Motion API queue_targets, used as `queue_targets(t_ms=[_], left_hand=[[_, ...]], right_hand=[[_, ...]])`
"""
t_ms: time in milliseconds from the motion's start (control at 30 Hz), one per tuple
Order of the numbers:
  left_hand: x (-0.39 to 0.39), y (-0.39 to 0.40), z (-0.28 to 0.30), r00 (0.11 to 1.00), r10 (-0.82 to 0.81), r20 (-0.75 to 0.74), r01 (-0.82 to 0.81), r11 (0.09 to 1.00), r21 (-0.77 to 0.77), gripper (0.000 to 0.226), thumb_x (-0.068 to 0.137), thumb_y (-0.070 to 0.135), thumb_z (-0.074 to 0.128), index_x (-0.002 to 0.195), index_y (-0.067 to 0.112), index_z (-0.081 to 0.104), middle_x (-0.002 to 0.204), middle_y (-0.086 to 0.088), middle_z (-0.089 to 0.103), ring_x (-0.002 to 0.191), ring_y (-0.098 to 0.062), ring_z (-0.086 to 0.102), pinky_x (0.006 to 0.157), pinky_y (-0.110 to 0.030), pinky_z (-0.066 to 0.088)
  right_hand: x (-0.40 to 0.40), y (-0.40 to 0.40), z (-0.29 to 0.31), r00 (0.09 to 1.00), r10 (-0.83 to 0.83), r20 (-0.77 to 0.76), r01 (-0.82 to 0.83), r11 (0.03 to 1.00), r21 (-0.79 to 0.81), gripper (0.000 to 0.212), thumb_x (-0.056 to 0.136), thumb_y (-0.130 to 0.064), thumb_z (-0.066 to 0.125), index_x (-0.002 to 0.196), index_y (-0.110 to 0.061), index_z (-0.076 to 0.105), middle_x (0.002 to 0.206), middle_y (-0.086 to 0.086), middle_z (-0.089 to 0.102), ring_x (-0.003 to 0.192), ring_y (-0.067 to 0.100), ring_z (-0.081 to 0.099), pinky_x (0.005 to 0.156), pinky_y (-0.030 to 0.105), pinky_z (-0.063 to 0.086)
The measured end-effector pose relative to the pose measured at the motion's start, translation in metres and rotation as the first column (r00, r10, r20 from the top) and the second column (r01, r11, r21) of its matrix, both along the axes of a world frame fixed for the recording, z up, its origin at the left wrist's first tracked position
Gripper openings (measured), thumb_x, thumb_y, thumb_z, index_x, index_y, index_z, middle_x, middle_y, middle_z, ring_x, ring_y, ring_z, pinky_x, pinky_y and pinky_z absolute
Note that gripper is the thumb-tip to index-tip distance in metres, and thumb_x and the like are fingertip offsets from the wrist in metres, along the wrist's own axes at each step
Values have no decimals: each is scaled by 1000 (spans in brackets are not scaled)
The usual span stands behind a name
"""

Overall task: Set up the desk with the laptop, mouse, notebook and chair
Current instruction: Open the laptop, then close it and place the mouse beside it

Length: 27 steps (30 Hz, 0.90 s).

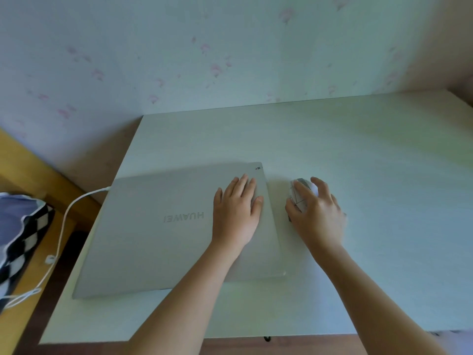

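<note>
While shut, laptop (163, 231) under left hand (236, 211).

A white cable (61, 226) trails off left; a checkered cushion (23, 231) lies beside floral wallpaper (179, 60).

One brand name on the laptop lid

"HUAWEI" is printed upside down at the middle of the closed laptop (163, 234).

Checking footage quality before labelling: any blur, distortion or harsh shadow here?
Head view: wide-angle bend curves the desk edges; right hand on the mouse slightly motion-smeared; laptop logo readable; lighting soft, shadows faint.
</note>
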<state>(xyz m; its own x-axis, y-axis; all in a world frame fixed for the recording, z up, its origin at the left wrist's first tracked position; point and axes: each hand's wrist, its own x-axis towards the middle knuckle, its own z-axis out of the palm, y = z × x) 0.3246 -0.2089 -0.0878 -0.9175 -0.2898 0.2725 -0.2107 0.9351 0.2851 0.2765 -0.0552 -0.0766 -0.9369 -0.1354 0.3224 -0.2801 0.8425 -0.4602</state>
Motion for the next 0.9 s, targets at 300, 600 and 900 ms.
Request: queue_targets(t_ms=[300,600,900], left_hand=[[1,1,-2,1000,-12,-5,12,1000,13,58,91,42,24,134,15,52,146,-4,46,136,-22,40,108,-46,34],[2,1,-1,1000,-20,-21,21,999,45,46,94,35,35,128,13,56,141,-6,51,132,-23,44,105,-48,36],[14,-10,35,994,-60,89,50,993,109,39,92,30,53,128,17,56,135,0,54,126,-23,46,96,-38,34]], right_hand=[[2,-5,-15,995,33,-92,-23,994,108,37,76,-24,68,113,-19,67,126,13,60,109,36,59,59,44,54],[2,-7,-14,999,40,-2,-40,995,93,43,83,-28,62,124,-18,59,136,12,53,122,36,49,79,49,51],[14,6,33,983,114,146,-135,981,139,50,90,-37,51,137,-21,47,147,5,42,135,26,35,108,38,28]])
